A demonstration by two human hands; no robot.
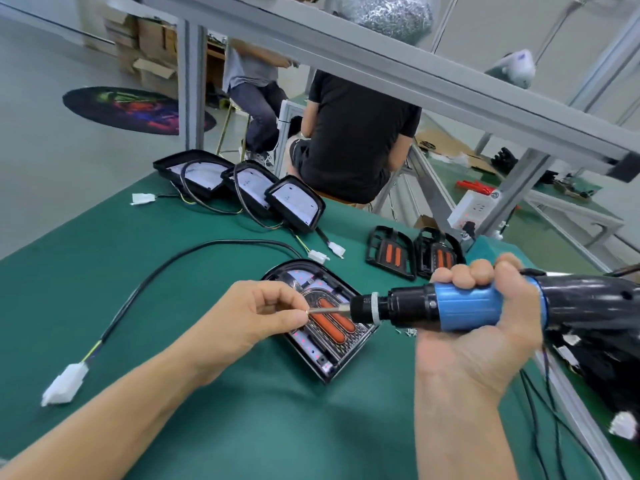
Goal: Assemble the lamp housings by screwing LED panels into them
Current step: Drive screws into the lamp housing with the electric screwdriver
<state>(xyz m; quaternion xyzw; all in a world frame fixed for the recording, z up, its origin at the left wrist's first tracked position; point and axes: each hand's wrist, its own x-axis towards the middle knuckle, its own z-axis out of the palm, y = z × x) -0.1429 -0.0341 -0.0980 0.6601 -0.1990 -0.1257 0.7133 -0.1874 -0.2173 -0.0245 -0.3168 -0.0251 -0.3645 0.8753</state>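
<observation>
Loading a screw onto the driver, by the look of it: left hand pinching a small screw between thumb and forefinger at the very tip of the bit, other fingers loosely curled; right hand wrapped round the blue barrel of the electric screwdriver, held level and pointing toward the left fingertips. Directly under the bit and just beyond the left fingers, the lamp housing lying flat on the green mat, LED panel with two orange strips seated inside. To do well: seat the screw square on the bit before letting go, tip the driver upright over a hole, press straight down, steady the housing with the freed left hand so it cannot spin. Probably worth keeping the trigger idle until fingertips are off the screw. Loose screws just under the driver's nose, near the right palm. Black cable looping away behind the left wrist to a white plug, well clear of the work. Beyond the left hand, three finished-looking housings in a row; beyond the right knuckles, two black grilles with orange strips. Bench rail close outside the right wrist, with cables crowding that side; more open mat toward the body and outside the left forearm, the safer side for swinging the elbow.
</observation>
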